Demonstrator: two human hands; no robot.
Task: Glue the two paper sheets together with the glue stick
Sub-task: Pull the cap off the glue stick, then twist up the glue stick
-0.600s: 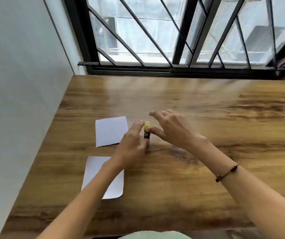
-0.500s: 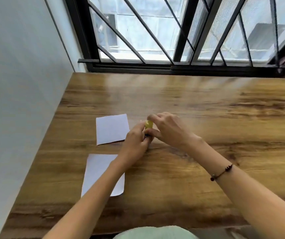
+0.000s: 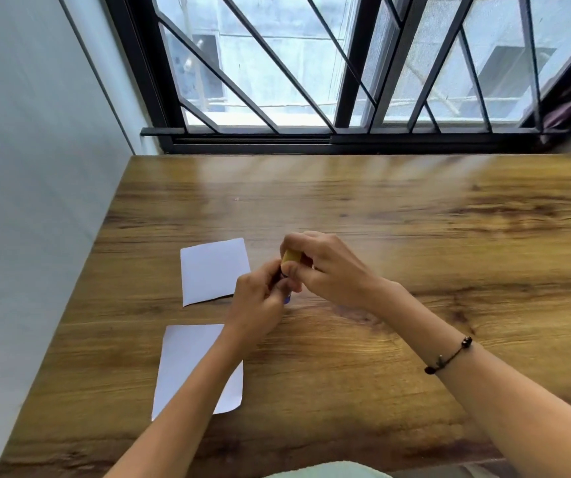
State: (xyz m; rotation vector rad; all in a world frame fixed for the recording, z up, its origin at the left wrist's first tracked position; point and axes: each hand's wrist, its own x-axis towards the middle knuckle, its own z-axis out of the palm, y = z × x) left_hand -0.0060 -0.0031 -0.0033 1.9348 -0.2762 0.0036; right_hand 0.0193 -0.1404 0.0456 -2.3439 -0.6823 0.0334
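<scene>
a small glue stick (image 3: 290, 262) with a yellow cap and blue body sits left of the counter's (image 3: 415, 236) middle. the left hand (image 3: 260, 301) grips its body; the right hand (image 3: 325, 270) pinches the cap. two white paper sheets (image 3: 213, 270) (image 3: 187, 367) lie apart near the left edge.

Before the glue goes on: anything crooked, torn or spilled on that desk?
Nothing spilled or torn. The two white paper sheets, far and near, lie flat and apart on the wooden table, each slightly askew. The left hand holds the blue glue stick's body; the right hand grips its yellow cap.
</scene>
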